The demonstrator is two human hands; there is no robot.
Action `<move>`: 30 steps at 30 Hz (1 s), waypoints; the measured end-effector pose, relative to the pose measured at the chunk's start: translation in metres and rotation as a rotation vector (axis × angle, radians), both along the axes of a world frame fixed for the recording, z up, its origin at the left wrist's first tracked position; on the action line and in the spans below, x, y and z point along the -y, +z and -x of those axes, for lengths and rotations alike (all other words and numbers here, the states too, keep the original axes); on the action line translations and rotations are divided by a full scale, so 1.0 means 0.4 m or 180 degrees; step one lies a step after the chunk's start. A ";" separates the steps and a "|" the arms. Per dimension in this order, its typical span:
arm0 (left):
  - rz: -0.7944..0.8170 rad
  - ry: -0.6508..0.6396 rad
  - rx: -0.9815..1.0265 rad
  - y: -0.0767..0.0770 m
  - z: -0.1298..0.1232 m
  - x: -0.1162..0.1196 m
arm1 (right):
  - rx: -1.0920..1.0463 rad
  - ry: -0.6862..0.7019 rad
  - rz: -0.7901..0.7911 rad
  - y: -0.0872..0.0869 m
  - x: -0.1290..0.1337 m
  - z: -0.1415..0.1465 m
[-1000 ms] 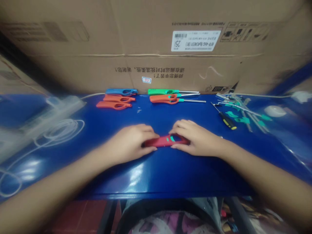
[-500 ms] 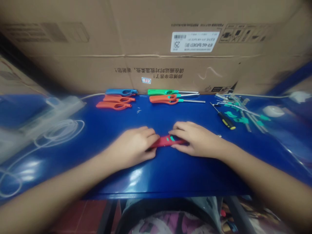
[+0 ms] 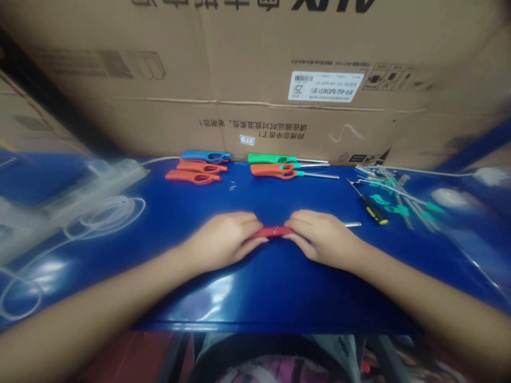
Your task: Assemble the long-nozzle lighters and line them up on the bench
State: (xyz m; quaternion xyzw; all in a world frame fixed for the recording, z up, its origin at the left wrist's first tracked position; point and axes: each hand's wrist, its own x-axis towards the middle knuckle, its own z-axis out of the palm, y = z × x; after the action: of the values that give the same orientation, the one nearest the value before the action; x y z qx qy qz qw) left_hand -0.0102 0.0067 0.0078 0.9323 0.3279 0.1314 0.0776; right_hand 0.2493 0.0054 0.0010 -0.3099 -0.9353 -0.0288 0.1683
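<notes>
Low over the blue table, a red lighter (image 3: 274, 232) lies sideways between my two hands. My left hand (image 3: 227, 238) is closed round its left end, thumb along the near side. The right end is gripped by my right hand (image 3: 319, 236), fingers on top and thumb below. Only the middle of the red body shows; the rest is hidden by my fingers. Past my right hand sticks out a short metal tube (image 3: 353, 224) with a bit of teal at its base. Whether it is joined to the red body is hidden.
Orange and blue lighter bodies (image 3: 195, 177) lie at the back left. Long-nosed lighters (image 3: 275, 170) lie right of them, with tiny pins (image 3: 232, 186) nearby. A screwdriver (image 3: 373, 209) and a pile of metal tubes and teal parts (image 3: 399, 197) are on the right. A cardboard box (image 3: 223, 69) stands behind.
The red lighter has been turned so its narrow edge faces up; the teal parts on its side no longer show. More of the metal tube appears beyond my right hand. The view has tilted up slightly.
</notes>
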 end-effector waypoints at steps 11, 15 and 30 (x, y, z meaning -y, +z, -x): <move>0.0312 -0.0057 0.1103 -0.031 0.004 -0.038 | -0.0118 -0.0269 0.0158 -0.003 -0.016 -0.037; 0.0346 -0.0186 0.1066 -0.024 0.009 -0.041 | -0.0082 -0.0326 0.0349 0.002 -0.027 -0.050; 0.0049 0.0139 0.1472 -0.023 0.015 -0.045 | -0.0686 -0.0351 0.0190 0.024 -0.043 -0.084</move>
State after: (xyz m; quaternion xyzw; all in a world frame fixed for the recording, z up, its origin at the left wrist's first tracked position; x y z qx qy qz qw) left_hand -0.0163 0.0246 -0.0012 0.8695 0.3224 0.3407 0.1549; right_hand 0.2829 0.0227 0.0104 -0.3670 -0.8938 0.0233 0.2568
